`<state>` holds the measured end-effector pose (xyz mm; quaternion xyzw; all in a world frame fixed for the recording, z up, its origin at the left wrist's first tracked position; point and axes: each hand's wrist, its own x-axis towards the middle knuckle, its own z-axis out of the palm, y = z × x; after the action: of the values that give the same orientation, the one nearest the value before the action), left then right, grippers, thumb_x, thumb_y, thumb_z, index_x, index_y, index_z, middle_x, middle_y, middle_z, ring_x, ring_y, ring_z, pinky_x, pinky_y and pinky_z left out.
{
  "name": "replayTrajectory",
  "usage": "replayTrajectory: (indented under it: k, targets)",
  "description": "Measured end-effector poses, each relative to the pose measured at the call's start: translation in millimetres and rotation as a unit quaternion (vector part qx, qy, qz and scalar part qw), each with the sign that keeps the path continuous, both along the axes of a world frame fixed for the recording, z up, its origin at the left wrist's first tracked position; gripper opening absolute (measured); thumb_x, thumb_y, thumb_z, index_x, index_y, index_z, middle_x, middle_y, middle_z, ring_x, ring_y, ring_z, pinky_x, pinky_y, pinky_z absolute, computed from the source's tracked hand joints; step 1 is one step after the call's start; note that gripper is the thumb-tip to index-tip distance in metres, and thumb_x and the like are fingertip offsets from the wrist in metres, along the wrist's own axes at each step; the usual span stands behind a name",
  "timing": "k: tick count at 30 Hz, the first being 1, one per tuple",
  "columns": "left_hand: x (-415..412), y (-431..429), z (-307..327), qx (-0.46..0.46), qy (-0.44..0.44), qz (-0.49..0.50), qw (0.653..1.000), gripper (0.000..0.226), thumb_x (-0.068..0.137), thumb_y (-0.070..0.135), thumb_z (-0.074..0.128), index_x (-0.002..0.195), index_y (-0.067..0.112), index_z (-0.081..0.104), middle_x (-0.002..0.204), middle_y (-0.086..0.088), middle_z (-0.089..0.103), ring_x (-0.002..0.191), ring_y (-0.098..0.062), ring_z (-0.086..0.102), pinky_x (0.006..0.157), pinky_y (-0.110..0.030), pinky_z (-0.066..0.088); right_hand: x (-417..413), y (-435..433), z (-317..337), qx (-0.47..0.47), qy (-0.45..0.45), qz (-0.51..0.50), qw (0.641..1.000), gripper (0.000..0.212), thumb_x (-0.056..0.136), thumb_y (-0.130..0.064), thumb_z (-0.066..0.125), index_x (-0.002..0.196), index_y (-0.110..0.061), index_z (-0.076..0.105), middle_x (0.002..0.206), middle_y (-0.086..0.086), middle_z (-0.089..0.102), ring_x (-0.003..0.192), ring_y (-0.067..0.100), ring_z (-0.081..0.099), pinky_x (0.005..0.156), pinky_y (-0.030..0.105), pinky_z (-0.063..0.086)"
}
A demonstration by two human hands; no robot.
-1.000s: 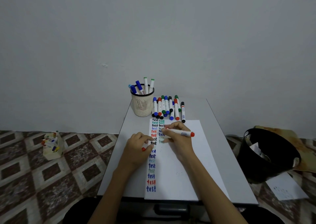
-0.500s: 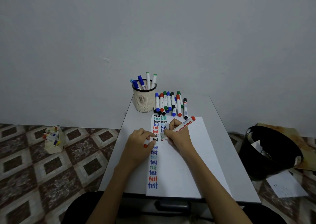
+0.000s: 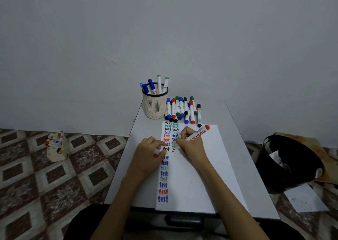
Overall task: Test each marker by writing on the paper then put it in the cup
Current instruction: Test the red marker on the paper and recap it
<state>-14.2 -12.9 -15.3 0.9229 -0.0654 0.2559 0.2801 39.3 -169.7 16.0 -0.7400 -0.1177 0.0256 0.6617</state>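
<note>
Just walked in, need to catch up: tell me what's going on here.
A person is testing a red marker: the right hand grips it with its tip on the paper, in the second column of "test" words. The left hand holds the red cap at the paper's left edge. A few markers stand in the cup; a row of capped markers lies beside it.

The cup (image 3: 155, 106) looks like cream slotted plastic with a dark rim. Right of the cup, the markers (image 3: 181, 108) have smooth plastic barrels. In front of the cup lies matt white paper (image 3: 201, 166) on a smooth grey table (image 3: 228, 130).
</note>
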Motion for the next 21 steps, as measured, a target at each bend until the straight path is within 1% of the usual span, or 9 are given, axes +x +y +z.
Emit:
replayTrajectory:
  k: [3,4,5,7,9,12,14,18,21]
  targets:
    - [0.6,0.1,0.5,0.001,0.003,-0.001,1.000,0.033,0.081,0.038,0.053,0.095,0.014,0.070,0.086,-0.005,0.066,0.074,-0.017,0.059,0.066,-0.032,0.054,-0.2,1.5,-2.4,-0.019,-0.010,-0.003,1.000,0.032,0.081,0.008,0.064,0.067,-0.011,0.042,0.068,0.008,0.052,0.065,0.013,0.057,0.057,0.014,0.050]
    - [1.0,0.6,0.8,0.001,0.002,-0.002,1.000,0.036,0.081,0.041,0.051,0.095,0.014,0.070,0.085,-0.005,0.066,0.073,-0.017,0.059,0.065,-0.032,0.054,-0.4,2.0,-2.7,-0.024,-0.011,-0.003,1.000,0.032,0.081,0.008,0.064,0.067,-0.011,0.042,0.069,0.010,0.051,0.065,0.015,0.055,0.058,0.014,0.050]
    - [1.4,0.9,1.0,0.000,0.001,-0.003,1.000,0.038,0.081,0.042,0.049,0.094,0.014,0.070,0.084,-0.005,0.066,0.072,-0.017,0.059,0.064,-0.032,0.054,-0.7,2.4,-2.4,-0.029,-0.011,-0.001,1.000,0.033,0.080,0.008,0.065,0.067,-0.011,0.042,0.068,0.010,0.050,0.064,0.013,0.054,0.057,0.013,0.049]
    - [1.0,0.8,1.1,0.000,0.003,-0.004,1.000,0.039,0.080,0.042,0.047,0.094,0.014,0.070,0.083,-0.005,0.066,0.072,-0.017,0.059,0.064,-0.032,0.054,-1.3,1.7,-0.4,-0.036,-0.013,0.010,0.999,0.034,0.078,0.011,0.064,0.066,-0.010,0.040,0.063,0.004,0.048,0.056,0.003,0.051,0.054,0.010,0.045]
    - [0.6,0.0,1.6,-0.001,0.004,-0.003,1.000,0.039,0.080,0.042,0.047,0.094,0.014,0.070,0.083,-0.004,0.065,0.072,-0.017,0.058,0.064,-0.033,0.054,-0.9,0.2,0.7,-0.032,-0.014,0.022,0.999,0.036,0.076,0.014,0.063,0.064,-0.010,0.039,0.060,0.002,0.047,0.050,-0.001,0.048,0.051,0.009,0.043]
    - [0.6,0.3,1.8,-0.007,0.012,-0.004,1.000,0.039,0.080,0.043,0.048,0.095,0.016,0.070,0.084,-0.003,0.065,0.074,-0.016,0.057,0.066,-0.033,0.053,0.8,-2.5,-0.4,-0.008,-0.006,0.003,1.000,0.038,0.077,0.014,0.062,0.062,-0.012,0.039,0.059,0.002,0.047,0.051,-0.001,0.050,0.052,0.013,0.044]
    - [0.7,1.0,1.5,-0.011,0.016,-0.007,1.000,0.039,0.079,0.043,0.048,0.097,0.016,0.070,0.084,-0.002,0.064,0.075,-0.015,0.056,0.067,-0.032,0.052,1.0,-2.4,-0.6,-0.009,-0.004,0.000,1.000,0.038,0.078,0.015,0.061,0.062,-0.012,0.039,0.059,0.001,0.047,0.052,-0.001,0.051,0.053,0.013,0.044]
    - [0.5,-0.1,2.7,-0.013,0.020,-0.003,1.000,0.032,0.080,0.038,0.055,0.097,0.014,0.070,0.086,-0.003,0.065,0.076,-0.016,0.057,0.069,-0.033,0.053,-1.1,-0.8,-0.6,-0.002,-0.008,0.010,1.000,0.036,0.082,0.016,0.058,0.065,-0.009,0.038,0.055,-0.011,0.051,0.052,-0.008,0.056,0.051,0.009,0.044]
    - [0.6,-0.4,3.4,-0.011,0.016,-0.009,1.000,0.042,0.080,0.045,0.049,0.096,0.013,0.070,0.084,-0.004,0.066,0.074,-0.016,0.058,0.066,-0.031,0.052,-0.2,-2.1,-1.5,-0.009,-0.017,0.003,1.000,0.037,0.081,0.013,0.061,0.064,-0.011,0.038,0.060,-0.002,0.049,0.053,-0.002,0.054,0.053,0.013,0.045]
